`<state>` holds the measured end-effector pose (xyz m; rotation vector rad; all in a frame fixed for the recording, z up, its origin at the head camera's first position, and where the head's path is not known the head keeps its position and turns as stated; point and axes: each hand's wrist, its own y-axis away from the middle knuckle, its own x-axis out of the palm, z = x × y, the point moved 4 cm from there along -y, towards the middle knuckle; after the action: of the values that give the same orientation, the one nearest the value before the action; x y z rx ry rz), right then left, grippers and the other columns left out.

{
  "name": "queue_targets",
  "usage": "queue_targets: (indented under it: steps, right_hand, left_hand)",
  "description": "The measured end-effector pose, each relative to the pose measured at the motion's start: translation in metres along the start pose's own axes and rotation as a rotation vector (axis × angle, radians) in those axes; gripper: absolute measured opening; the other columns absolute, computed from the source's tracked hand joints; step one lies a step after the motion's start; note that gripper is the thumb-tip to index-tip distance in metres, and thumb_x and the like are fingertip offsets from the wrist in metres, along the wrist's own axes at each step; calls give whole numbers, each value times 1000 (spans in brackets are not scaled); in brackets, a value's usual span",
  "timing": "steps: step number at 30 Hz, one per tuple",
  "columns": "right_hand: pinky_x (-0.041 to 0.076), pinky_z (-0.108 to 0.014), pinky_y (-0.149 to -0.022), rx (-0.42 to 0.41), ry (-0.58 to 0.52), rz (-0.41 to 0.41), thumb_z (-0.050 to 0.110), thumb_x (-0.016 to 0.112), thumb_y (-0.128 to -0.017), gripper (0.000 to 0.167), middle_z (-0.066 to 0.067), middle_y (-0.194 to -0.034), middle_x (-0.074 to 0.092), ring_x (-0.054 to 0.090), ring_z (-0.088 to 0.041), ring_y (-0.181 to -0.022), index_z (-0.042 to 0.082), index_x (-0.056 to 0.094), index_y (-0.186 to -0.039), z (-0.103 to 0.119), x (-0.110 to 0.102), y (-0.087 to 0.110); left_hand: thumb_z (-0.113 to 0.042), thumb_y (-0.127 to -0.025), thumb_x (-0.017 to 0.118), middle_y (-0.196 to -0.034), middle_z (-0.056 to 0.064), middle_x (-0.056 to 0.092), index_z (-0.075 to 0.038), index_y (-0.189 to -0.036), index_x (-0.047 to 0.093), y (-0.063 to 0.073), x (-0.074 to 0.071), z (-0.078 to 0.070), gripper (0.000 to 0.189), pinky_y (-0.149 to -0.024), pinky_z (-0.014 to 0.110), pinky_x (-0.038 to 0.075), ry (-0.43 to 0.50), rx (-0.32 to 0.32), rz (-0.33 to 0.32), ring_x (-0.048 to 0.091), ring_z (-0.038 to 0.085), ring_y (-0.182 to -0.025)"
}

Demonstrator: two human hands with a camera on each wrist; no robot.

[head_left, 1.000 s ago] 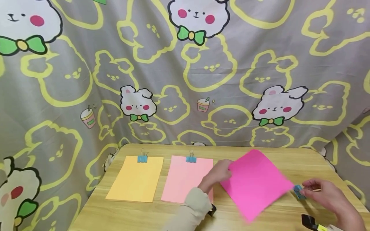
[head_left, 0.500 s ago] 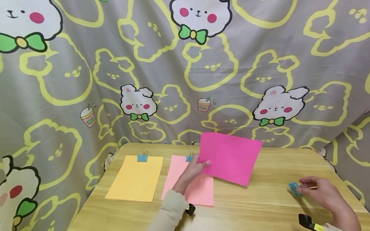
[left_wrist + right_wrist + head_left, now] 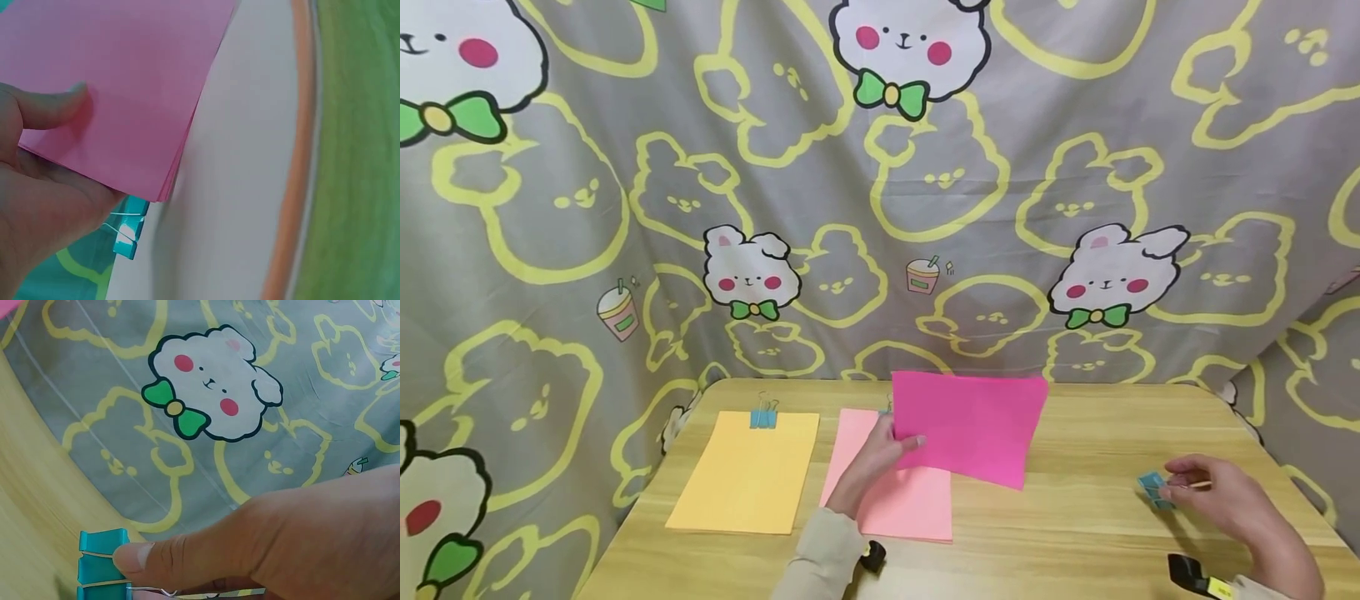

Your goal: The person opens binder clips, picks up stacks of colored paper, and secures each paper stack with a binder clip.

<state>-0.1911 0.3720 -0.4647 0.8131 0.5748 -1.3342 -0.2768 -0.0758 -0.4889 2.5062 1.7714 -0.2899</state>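
My left hand [image 3: 867,467] grips the left edge of a small stack of magenta paper [image 3: 973,427], thumb on the near face. The stack is raised and tilted up, overlapping the pink paper [image 3: 917,510] in the head view. Several sheet edges show at its corner in the left wrist view, where a teal binder clip [image 3: 131,228] appears beyond the hand. Over the table's right side, my right hand [image 3: 1236,504] pinches another teal binder clip [image 3: 1152,489] by its wire handles. The right wrist view shows the thumb against this clip [image 3: 103,565].
Yellow paper [image 3: 745,475] lies at the left of the wooden table [image 3: 1075,542], a teal binder clip [image 3: 763,418] on its top edge. The pink paper's clip is mostly hidden behind the magenta stack. A patterned curtain [image 3: 820,183] hangs close behind the table.
My left hand has lifted the magenta paper and carried it left, turning it from a slanted diamond to nearly upright. It then dipped slightly. The right hand with its clip has shifted a little left.
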Motion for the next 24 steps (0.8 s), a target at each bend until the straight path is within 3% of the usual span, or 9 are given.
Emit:
queue_targets:
  steps: [8,17,24]
  right_hand:
    - [54,-48,-77,3,-10,1,24,73,-97,58,-17,-107,70,65,-41,-102,-18,52,-131,0,-2,1]
    - [55,-50,-80,14,-20,-10,33,77,-93,62,-17,-105,72,68,-26,-90,-17,59,-125,3,-1,-3]
    - [52,-34,-73,-13,-19,-48,35,80,-90,61,-13,-104,73,68,-20,-88,-13,62,-123,11,0,-6]
  left_hand:
    - [-5,-99,65,-112,11,71,2,-126,59,5,2,-1,29,-101,44,47,-3,-28,27,65,17,-100]
    - [-4,-99,65,-107,15,71,6,-119,63,6,3,-2,22,-91,34,48,-88,30,20,60,12,-91]
    - [-4,-99,65,-104,15,71,7,-118,62,4,3,1,22,-88,34,48,-114,29,8,60,15,-90]
